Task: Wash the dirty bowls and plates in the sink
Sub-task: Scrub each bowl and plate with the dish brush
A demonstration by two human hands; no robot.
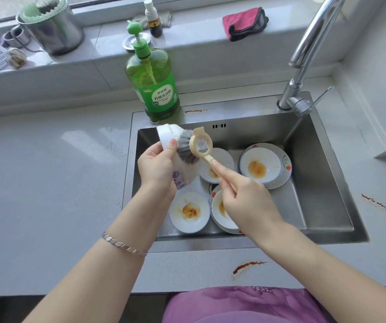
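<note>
My left hand grips a white bowl tilted on its side above the left part of the steel sink. My right hand holds the wooden handle of a dish brush, whose grey bristles press into the bowl's inside. In the sink lie several dirty dishes with orange stains: a bowl at the front left, a bowl on a flowered plate partly hidden under my right hand, a bowl behind it, and a bowl on a plate at the right.
A green dish soap bottle stands at the sink's back left corner. The tap rises at the back right. On the sill are a steel pot, a small spray bottle and a pink cloth. Brown stains mark the counter.
</note>
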